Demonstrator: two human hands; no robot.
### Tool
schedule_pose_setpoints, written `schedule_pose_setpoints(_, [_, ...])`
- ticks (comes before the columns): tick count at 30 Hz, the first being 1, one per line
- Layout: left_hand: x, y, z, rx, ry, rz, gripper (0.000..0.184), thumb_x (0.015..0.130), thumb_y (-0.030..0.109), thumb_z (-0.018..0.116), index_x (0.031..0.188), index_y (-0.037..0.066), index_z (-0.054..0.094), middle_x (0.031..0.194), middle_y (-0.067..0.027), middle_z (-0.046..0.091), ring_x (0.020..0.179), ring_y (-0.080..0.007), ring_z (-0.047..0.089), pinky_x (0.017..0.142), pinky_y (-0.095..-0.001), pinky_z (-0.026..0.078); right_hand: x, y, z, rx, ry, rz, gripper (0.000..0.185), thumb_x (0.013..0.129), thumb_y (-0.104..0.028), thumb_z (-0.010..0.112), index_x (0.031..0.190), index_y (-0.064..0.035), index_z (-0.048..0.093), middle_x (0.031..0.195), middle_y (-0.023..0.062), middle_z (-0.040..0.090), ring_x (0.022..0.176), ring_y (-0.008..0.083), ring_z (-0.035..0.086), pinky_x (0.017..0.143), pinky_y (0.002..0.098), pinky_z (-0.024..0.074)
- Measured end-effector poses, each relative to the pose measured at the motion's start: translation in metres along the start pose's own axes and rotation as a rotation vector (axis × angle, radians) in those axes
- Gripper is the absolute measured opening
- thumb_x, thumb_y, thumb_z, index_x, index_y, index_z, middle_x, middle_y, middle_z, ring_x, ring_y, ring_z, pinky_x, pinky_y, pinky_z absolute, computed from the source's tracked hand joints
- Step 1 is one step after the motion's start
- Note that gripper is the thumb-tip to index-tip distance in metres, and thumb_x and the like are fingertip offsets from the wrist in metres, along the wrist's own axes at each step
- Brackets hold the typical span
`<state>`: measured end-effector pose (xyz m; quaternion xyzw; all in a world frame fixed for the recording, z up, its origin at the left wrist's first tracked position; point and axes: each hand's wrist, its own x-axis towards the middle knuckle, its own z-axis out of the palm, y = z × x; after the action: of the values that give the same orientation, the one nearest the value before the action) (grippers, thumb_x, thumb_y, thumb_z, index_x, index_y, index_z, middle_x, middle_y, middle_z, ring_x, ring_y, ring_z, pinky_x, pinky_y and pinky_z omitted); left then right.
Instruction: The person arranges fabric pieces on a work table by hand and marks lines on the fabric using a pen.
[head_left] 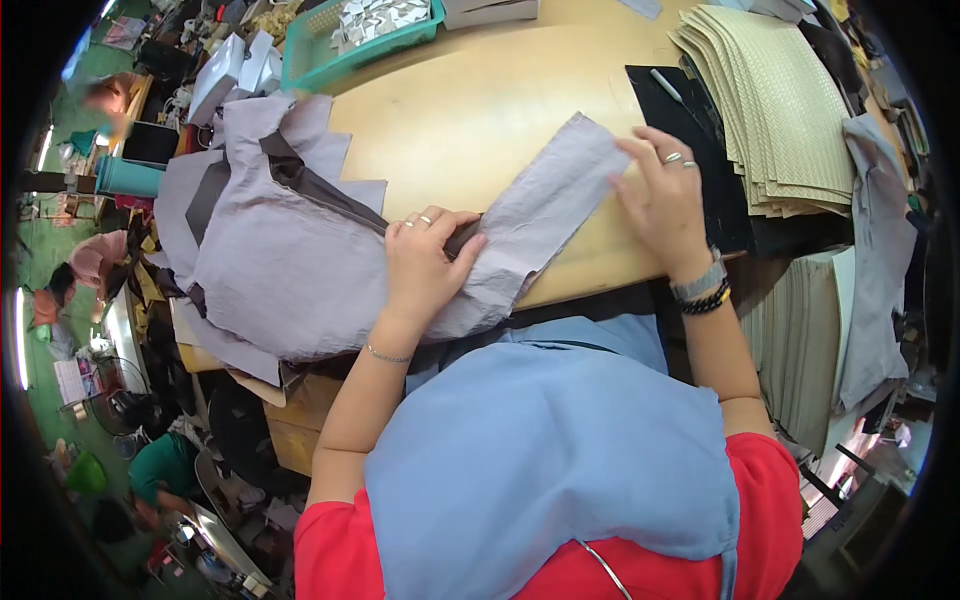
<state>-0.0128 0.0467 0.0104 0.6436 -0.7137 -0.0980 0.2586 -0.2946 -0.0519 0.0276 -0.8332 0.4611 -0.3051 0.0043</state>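
Observation:
A grey-lilac cloth garment piece (pixel 290 270) with dark brown trim (pixel 330 195) lies in folds across the left of the table. One long panel of it (pixel 545 190) stretches to the upper right. My left hand (pixel 430 262) has its thumb and fingers closed on the garment at the dark trim, pressing it near the table. At the panel's far end is my right hand (pixel 665 205), fingers curved and thumb apart from them. Its fingertips touch the panel's right edge; I see no firm grip there.
On the wooden table (pixel 440 90) stands a teal basket (pixel 290 65) of small white pieces. Right of it are a black sheet (pixel 700 150) with a white pen (pixel 666 85) and a stack of cream textured sheets (pixel 780 110). Grey cloth (pixel 880 270) hangs at the right. People work far left.

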Motion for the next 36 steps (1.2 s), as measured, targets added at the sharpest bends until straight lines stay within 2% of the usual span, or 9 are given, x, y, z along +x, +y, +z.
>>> schedule_pose_setpoints(3, [0.001,-0.004,0.005,-0.044,0.001,-0.033,0.028,0.076,0.031,0.077,0.097,0.014,0.070,0.085,-0.0006,0.064,0.085,-0.0200,0.061,0.079,-0.0375,0.038,-0.012,-0.037,0.018,0.140,-0.166,-0.272,0.051,0.084,-0.041,0.069,0.124,-0.0107,0.062,0.133,0.0105,0.057,0.126,0.0283,0.051,0.104,0.0499,0.0361])
schedule_pose_setpoints(9, [0.009,-0.003,0.005,-0.130,0.074,-0.038,0.038,0.070,0.026,0.082,0.102,0.010,0.069,0.084,-0.0035,0.064,0.077,-0.0196,0.062,0.068,-0.0338,0.044,-0.023,-0.071,0.042,0.135,-0.420,-0.267,0.075,0.087,-0.062,0.055,0.142,-0.0105,0.048,0.145,0.0109,0.047,0.136,0.0276,0.042,0.109,0.0608,0.0278])
schedule_pose_setpoints(25, [0.006,0.001,0.001,-0.083,0.049,-0.027,0.020,0.077,0.023,0.078,0.085,0.008,0.068,0.079,-0.0065,0.064,0.075,-0.0232,0.062,0.069,-0.0362,0.043,0.017,-0.013,0.042,-0.109,-0.326,-0.005,0.077,0.084,-0.065,0.058,0.137,-0.0089,0.051,0.143,0.0171,0.046,0.136,0.0342,0.040,0.106,0.0698,0.0258])
schedule_pose_setpoints(27, [0.008,0.001,-0.001,-0.248,0.049,-0.070,0.017,0.080,0.017,0.077,0.086,0.005,0.067,0.081,-0.0088,0.064,0.074,-0.0222,0.062,0.068,-0.0332,0.046,0.012,-0.037,0.033,0.216,-0.438,-0.188,0.090,0.071,-0.068,0.071,0.136,-0.0075,0.051,0.140,0.0221,0.049,0.133,0.0395,0.043,0.109,0.0680,0.0178])
schedule_pose_setpoints(29, [0.014,0.021,0.000,-0.572,0.173,-0.050,0.016,0.082,0.014,0.076,0.088,0.003,0.066,0.084,-0.0087,0.064,0.075,-0.0206,0.062,0.070,-0.0320,0.048,0.000,-0.073,0.030,0.563,-0.366,-0.238,0.096,0.062,-0.072,0.075,0.127,-0.0046,0.054,0.123,0.0197,0.059,0.118,0.0390,0.055,0.109,0.0590,0.0239])
schedule_pose_setpoints(30, [0.013,0.028,0.000,-0.735,0.228,-0.040,0.015,0.084,0.013,0.076,0.089,0.002,0.066,0.085,-0.0086,0.064,0.076,-0.0198,0.063,0.070,-0.0314,0.049,-0.007,-0.084,0.037,0.636,-0.317,-0.235,0.078,0.067,-0.052,0.083,0.123,-0.0046,0.057,0.110,0.0191,0.064,0.110,0.0394,0.059,0.105,0.0507,0.0350])
schedule_pose_setpoints(31, [0.009,0.028,-0.002,-0.806,0.114,-0.070,0.018,0.087,0.012,0.073,0.099,0.001,0.064,0.098,-0.0091,0.063,0.088,-0.0186,0.062,0.080,-0.0318,0.050,-0.011,-0.087,0.047,0.788,-0.409,-0.123,0.063,0.071,-0.038,0.080,0.120,-0.0044,0.059,0.105,0.0183,0.066,0.105,0.0361,0.062,0.099,0.0453,0.0410])
schedule_pose_setpoints(34, [0.014,0.031,-0.012,-0.680,0.374,0.059,0.032,0.082,0.012,0.077,0.109,0.003,0.063,0.107,-0.0133,0.061,0.098,-0.0262,0.061,0.085,-0.0318,0.049,0.017,-0.089,0.054,1.117,-0.588,0.167,0.033,0.079,-0.001,0.061,0.112,-0.0029,0.063,0.097,0.0136,0.069,0.094,0.0216,0.066,0.082,0.0346,0.0519])
schedule_pose_setpoints(36, [0.008,0.025,-0.021,-0.457,0.501,0.158,0.048,0.083,0.023,0.078,0.123,0.008,0.055,0.129,-0.0162,0.051,0.120,-0.0308,0.051,0.103,-0.0421,0.039,0.060,-0.089,0.044,1.173,-0.505,0.184,0.030,0.083,0.001,0.057,0.111,-0.0030,0.066,0.099,0.0096,0.071,0.093,0.0149,0.066,0.083,0.0331,0.0519])
